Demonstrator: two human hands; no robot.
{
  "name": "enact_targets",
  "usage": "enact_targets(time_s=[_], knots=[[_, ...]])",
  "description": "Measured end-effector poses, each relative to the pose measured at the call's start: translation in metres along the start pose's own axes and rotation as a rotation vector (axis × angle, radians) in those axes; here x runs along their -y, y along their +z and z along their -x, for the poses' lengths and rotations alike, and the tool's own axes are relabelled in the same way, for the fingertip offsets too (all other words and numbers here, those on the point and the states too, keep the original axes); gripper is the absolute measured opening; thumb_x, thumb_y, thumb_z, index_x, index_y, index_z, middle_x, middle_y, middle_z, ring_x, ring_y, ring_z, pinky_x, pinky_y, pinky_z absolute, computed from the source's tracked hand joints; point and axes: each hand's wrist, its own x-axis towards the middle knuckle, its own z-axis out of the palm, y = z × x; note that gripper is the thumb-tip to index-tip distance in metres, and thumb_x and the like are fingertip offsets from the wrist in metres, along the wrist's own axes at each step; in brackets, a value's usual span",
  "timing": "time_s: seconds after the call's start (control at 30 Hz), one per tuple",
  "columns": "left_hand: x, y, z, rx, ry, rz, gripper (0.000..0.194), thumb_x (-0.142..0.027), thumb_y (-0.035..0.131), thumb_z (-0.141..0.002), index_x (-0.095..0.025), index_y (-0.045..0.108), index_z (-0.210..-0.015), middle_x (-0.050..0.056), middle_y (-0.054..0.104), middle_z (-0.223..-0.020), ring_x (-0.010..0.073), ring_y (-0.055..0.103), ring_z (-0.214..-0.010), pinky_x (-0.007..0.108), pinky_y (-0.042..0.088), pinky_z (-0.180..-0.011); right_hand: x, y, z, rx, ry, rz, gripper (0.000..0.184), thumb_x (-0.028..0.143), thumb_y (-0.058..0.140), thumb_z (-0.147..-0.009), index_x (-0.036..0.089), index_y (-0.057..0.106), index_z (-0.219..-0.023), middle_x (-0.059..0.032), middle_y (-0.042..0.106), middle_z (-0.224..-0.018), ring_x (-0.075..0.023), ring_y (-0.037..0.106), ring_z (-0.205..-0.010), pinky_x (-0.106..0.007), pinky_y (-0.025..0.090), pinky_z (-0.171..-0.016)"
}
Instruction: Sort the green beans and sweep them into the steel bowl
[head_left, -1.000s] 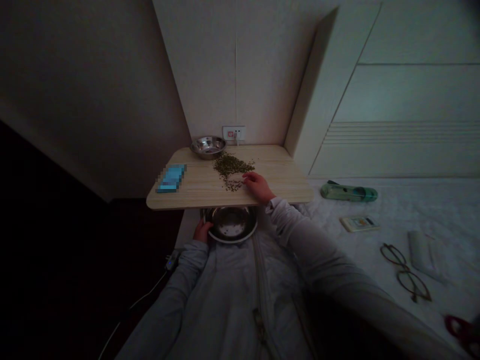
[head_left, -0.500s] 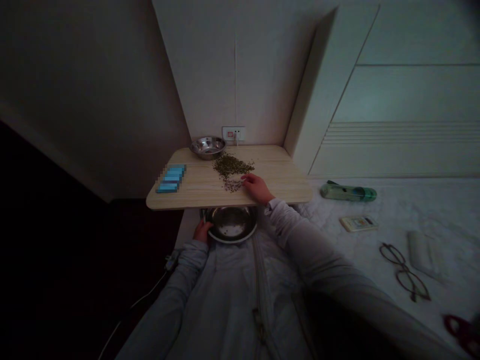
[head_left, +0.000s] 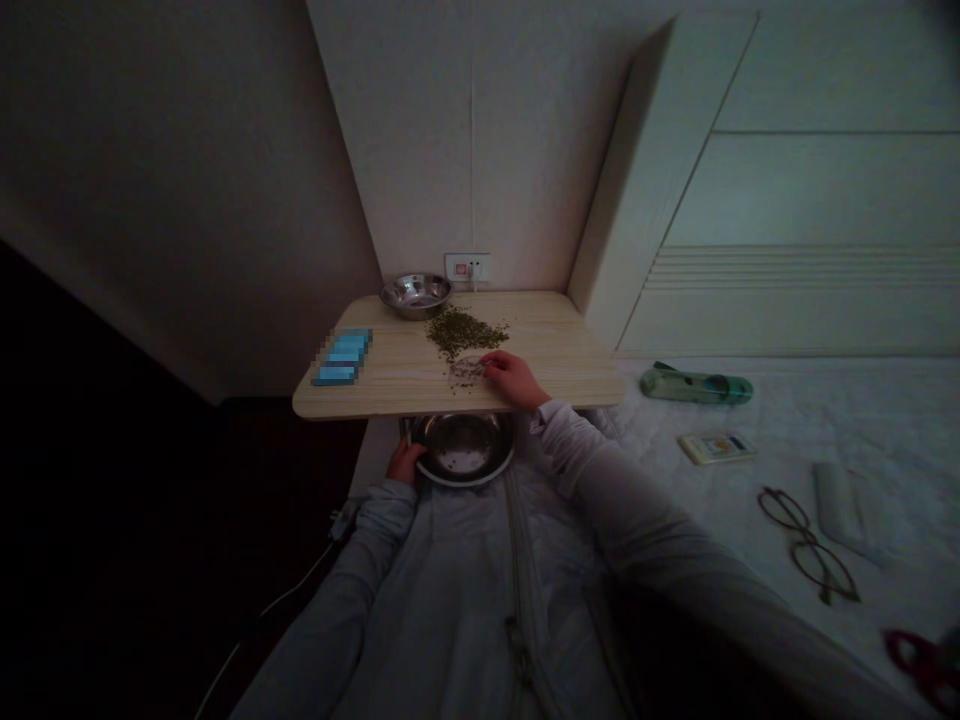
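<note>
Right hand (head_left: 514, 379) pinches what looks like clear sheet (head_left: 467, 371) over stray grains; left hand (head_left: 406, 462) clamps basin (head_left: 466, 482) below worktop (head_left: 562, 355) edge. We judge much left: few specks in basin, green heap (head_left: 460, 331) above.

Right hand (head_left: 514, 379) palm-down and farther forward, left hand (head_left: 406, 462) lower and closer in.

A pale grey, long cloth left sleeve (head_left: 360, 565) ends in soft creases just behind the bare left hand (head_left: 406, 462). The loose, pale grey cloth right sleeve (head_left: 637, 490) gathers in wrinkles behind the bare right hand (head_left: 516, 380). Bodyward of both hands, a light grey fabric garment front (head_left: 450, 580) carries a long zip (head_left: 516, 520) with a darker, elongated pull (head_left: 517, 643).
</note>
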Motion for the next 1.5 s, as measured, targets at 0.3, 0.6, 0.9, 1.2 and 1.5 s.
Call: enact_targets(time_s=[0.3,0.6,0.9,1.2,1.5], knots=[[-0.012,0.006,0.008,-0.029,-0.077,-0.01,0.021,-0.019,0.056,-0.041,-0.017,0.059,-0.061,-0.001,0.058,-0.055,0.0153,0.052,-0.056,0.026,0.041,-0.054,-0.001,0.0,0.003,-0.001,0.01,-0.009,0.025,0.02,0.051,-0.065,0.015,0.062,-0.087,0.0002,0.059,-0.069,-0.0117,0.051,-0.066,-0.027,0.041,-0.07],[-0.008,0.005,0.004,-0.006,-0.084,-0.014,0.024,-0.018,0.056,-0.041,-0.017,0.058,-0.065,-0.001,0.056,-0.054,0.0204,0.057,-0.065,0.029,0.043,-0.06,0.002,-0.003,0.007,-0.019,0.033,-0.002,0.02,0.018,0.049,-0.063,0.016,0.06,-0.079,0.0019,0.057,-0.065,-0.0107,0.049,-0.063,-0.025,0.038,-0.064],[-0.012,0.008,0.009,-0.009,-0.086,-0.001,0.018,-0.019,0.056,-0.041,-0.017,0.057,-0.059,-0.002,0.057,-0.051,0.0152,0.053,-0.053,0.026,0.041,-0.052,0.007,-0.003,0.012,0.024,0.028,0.088,0.021,0.019,0.048,-0.064,0.016,0.06,-0.08,0.0014,0.057,-0.066,-0.0107,0.048,-0.062,-0.024,0.037,-0.062],[-0.011,0.007,0.009,0.004,-0.086,0.006,0.021,-0.019,0.056,-0.041,-0.018,0.058,-0.062,0.0,0.058,-0.056,0.0173,0.054,-0.058,0.027,0.041,-0.055,0.005,-0.003,0.012,0.065,0.015,0.041,0.019,0.018,0.048,-0.063,0.016,0.061,-0.078,0.0023,0.058,-0.065,-0.0095,0.048,-0.06,-0.023,0.038,-0.061],[-0.016,0.009,0.011,-0.009,-0.084,-0.016,0.016,-0.018,0.055,-0.041,-0.018,0.057,-0.057,-0.001,0.057,-0.054,0.0181,0.055,-0.06,0.028,0.042,-0.056,0.008,-0.004,0.014,0.103,0.016,0.058,0.018,0.023,0.048,-0.066,0.015,0.061,-0.075,0.0018,0.056,-0.062,-0.0107,0.047,-0.059,-0.024,0.035,-0.059]])
